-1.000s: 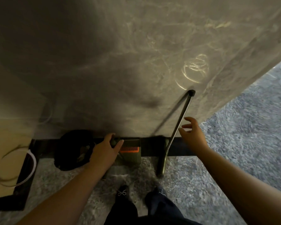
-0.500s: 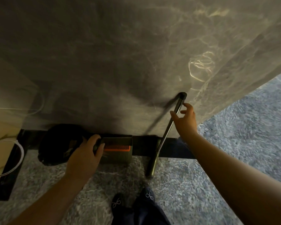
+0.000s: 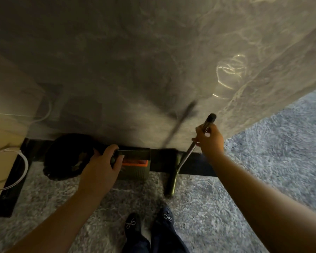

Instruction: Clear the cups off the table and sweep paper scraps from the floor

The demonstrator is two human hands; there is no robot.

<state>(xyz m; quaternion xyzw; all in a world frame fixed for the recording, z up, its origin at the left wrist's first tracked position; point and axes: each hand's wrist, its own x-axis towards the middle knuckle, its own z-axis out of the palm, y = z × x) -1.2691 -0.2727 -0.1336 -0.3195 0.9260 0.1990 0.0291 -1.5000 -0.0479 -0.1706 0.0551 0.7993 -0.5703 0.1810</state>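
Grey marbled wall (image 3: 135, 61), glossy, with curled light reflections toward its right side; black skirting (image 3: 195, 164) along its foot. Mottled grey stone floor (image 3: 263, 170) below.

We list the following at this spot:

1. Dustpan (image 3: 135, 164), olive-green with an orange comb strip, standing against the skirting at centre. Our left hand (image 3: 98, 168) grips its upper left edge, fingers over the top and thumb curled against the front.

2. Broom handle (image 3: 199, 141), a thin metal shaft with a dark cap at the top, leaning at a slant with its top toward the wall. Our right hand (image 3: 209, 139) is wrapped round it just below the cap. Its lower end joins a dark olive foot piece (image 3: 171, 181) resting on the floor just right of the dustpan. The shaft's shadow falls on the wall to the left of it.

3. Dark rounded object (image 3: 66, 157), left of the dustpan and touching the skirting; too dim for us to identify.

4. White cable (image 3: 24, 161), looped over a tan panel (image 3: 0, 143) at the far left edge.

5. Our two feet in dark slippers with small white bow marks (image 3: 150, 221), standing on the floor below the dustpan and broom.

Cups, table and paper scraps: not seen from this angle.
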